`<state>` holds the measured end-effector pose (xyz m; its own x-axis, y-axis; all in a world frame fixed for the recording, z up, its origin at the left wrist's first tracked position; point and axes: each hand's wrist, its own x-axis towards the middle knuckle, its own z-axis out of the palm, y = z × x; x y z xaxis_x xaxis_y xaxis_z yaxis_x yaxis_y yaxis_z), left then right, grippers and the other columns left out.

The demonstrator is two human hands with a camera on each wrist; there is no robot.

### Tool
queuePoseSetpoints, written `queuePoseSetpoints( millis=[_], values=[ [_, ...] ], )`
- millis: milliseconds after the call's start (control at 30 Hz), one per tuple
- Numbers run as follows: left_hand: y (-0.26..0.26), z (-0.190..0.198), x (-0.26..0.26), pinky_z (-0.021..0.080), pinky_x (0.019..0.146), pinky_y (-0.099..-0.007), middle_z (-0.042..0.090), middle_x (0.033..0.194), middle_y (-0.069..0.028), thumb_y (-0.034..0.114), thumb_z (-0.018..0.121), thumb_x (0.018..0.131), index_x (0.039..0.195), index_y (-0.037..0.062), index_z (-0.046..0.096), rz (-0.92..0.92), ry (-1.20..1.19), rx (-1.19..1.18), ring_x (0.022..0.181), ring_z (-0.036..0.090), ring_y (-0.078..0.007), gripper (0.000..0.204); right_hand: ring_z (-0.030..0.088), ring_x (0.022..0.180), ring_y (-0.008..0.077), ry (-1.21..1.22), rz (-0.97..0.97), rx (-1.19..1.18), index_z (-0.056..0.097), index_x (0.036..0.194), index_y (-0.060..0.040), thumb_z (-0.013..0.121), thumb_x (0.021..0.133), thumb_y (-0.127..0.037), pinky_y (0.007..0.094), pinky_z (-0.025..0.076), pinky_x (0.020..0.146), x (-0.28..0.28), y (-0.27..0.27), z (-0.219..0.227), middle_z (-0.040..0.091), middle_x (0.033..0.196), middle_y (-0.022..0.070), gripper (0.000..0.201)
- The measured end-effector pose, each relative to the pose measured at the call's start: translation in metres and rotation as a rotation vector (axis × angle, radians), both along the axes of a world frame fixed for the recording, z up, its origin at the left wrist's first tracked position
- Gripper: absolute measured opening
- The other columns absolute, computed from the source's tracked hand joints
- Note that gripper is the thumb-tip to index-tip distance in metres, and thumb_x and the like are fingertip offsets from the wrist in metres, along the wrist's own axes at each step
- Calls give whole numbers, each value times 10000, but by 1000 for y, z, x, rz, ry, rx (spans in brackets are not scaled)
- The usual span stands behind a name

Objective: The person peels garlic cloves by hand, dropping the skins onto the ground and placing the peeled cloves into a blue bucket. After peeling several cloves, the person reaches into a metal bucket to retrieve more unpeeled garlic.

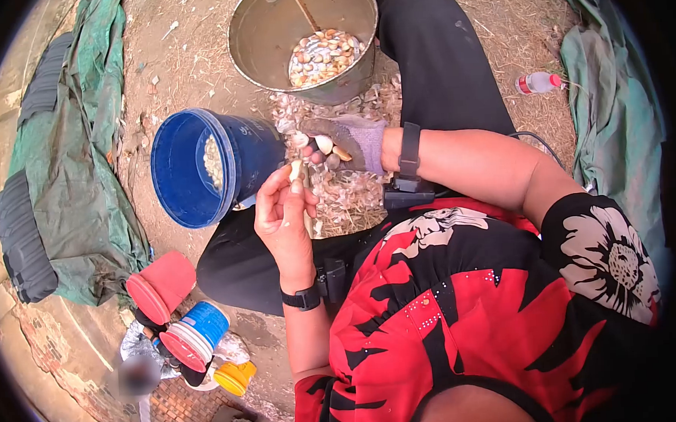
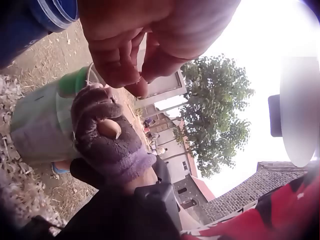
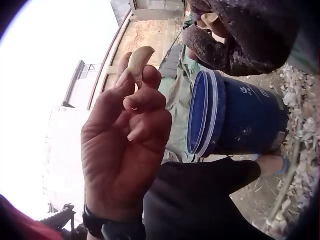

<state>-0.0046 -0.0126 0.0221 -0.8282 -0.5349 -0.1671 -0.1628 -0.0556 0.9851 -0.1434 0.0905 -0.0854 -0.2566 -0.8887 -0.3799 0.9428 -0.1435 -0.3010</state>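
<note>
In the head view my bare left hand [image 1: 284, 225] pinches a pale garlic clove [image 1: 296, 170] between thumb and fingertips. The right wrist view shows that clove [image 3: 140, 60] held upright above the curled fingers. Across from it is my right hand [image 1: 359, 140] in a dirty, purple-cuffed glove. Several garlic cloves [image 1: 324, 144] lie in its palm, and the gloved fingers curl round them; one clove [image 2: 109, 129] shows in the left wrist view. Beyond the hands stands a metal pot [image 1: 258, 33] with many unpeeled cloves [image 1: 327, 54]. A blue bucket [image 1: 256, 148] at the left contains pale cloves [image 1: 213, 162].
Garlic skins [image 1: 345, 199] litter the ground between my legs. A stick [image 1: 304, 9] leans inside the pot. Red [image 1: 168, 282] and yellow [image 1: 234, 378] buckets stand lower left, near another person. Green tarps lie on both sides; a red-capped bottle [image 1: 537, 82] lies at the right.
</note>
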Motion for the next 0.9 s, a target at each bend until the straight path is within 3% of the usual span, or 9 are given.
queuePoseSetpoints(
  millis=[67,100,167,367,467,600,667,733,900],
  values=[
    [-9,0,5,447,578,-194,648,836,-35,23,574,963,1171,1,609,4,-22,-45,682,576,-63,212,648,709,90,176,134,181,653,1045,-66,605,958,-318,181,477,509,0,8,33,655,832,19,271],
    [-13,0,7,447,583,-189,646,825,-19,13,578,958,1170,7,610,1,-39,-80,670,570,-52,215,648,709,90,174,140,175,653,1045,-66,605,958,-318,181,477,509,2,7,27,655,832,19,271],
    [-15,-1,9,453,597,-188,645,835,-13,15,576,961,1165,8,612,1,-59,-108,666,563,-47,207,665,715,112,84,229,-168,631,1076,-31,590,972,-275,201,518,480,5,7,20,677,922,85,268],
    [-11,-4,12,416,581,-183,650,864,-26,37,589,960,1221,-3,597,42,-101,-257,677,547,-40,264,632,703,66,232,229,-124,640,1078,-49,613,956,-285,167,492,522,6,10,27,670,915,42,267],
    [-17,-8,18,414,594,-182,657,910,-24,37,597,954,1240,-9,589,-33,-178,-298,670,540,-38,290,614,695,50,308,233,-87,655,1056,-54,648,931,-298,159,469,523,6,9,29,661,900,24,275],
    [-18,-11,17,473,655,-200,654,958,-27,4,598,946,1219,-12,593,-87,-136,-285,765,608,-67,273,599,667,38,432,244,45,678,1001,-47,703,892,-306,165,437,514,5,9,42,651,867,9,283],
    [-18,-13,16,492,678,-207,651,973,-30,-7,597,943,1210,-14,595,-92,-93,-284,810,631,-80,267,597,662,37,431,258,52,681,993,-47,705,889,-305,170,436,516,5,8,43,652,860,10,279],
    [-21,-15,19,510,738,-227,597,1095,-58,-52,644,895,1135,-25,626,-70,-143,-288,873,619,-94,243,594,657,37,431,272,55,684,985,-47,708,885,-303,175,436,519,6,8,42,652,853,10,276],
    [-26,-17,21,515,770,-252,613,1111,-69,-43,647,893,1113,5,640,-87,-87,-363,911,626,-123,226,596,664,49,406,300,46,688,973,-42,708,880,-300,188,444,528,7,8,43,664,851,18,274]
  ],
)
